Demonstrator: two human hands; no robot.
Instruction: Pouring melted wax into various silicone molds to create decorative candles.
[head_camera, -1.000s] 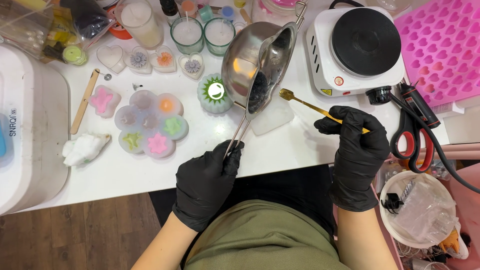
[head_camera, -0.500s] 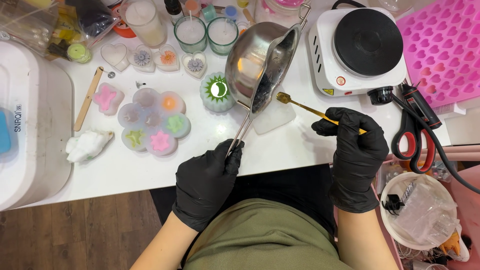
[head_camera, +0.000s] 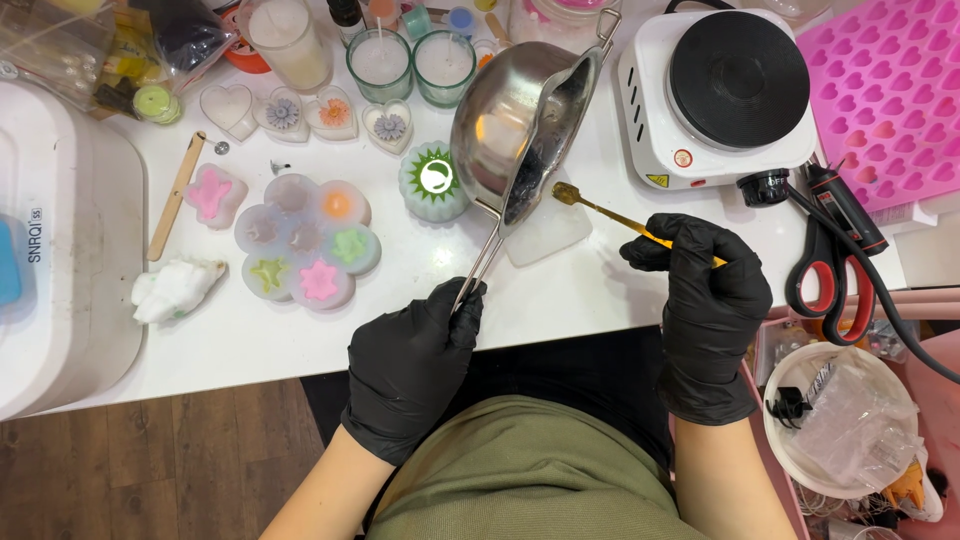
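while my left hand (head_camera: 415, 365) grip pinches its handle, the steel pot (head_camera: 522, 118) tilts, handle running toward me; right hand (head_camera: 706, 290) grip pinches a gold spoon (head_camera: 610, 213), bowl pointing up-left.

The steel pouring pot (head_camera: 520, 120) hides the jar at twelve o'clock behind it. The pink heart mould (head_camera: 885, 90) and white machine (head_camera: 60, 230) run off the edges.

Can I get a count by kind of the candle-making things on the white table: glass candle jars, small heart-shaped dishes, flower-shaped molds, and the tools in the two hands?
Green glass candle jars: 2
Small heart-shaped dishes: 4
Flower-shaped molds: 2
Steel pouring pot, left hand: 1
Gold spoon, right hand: 1
Total: 10
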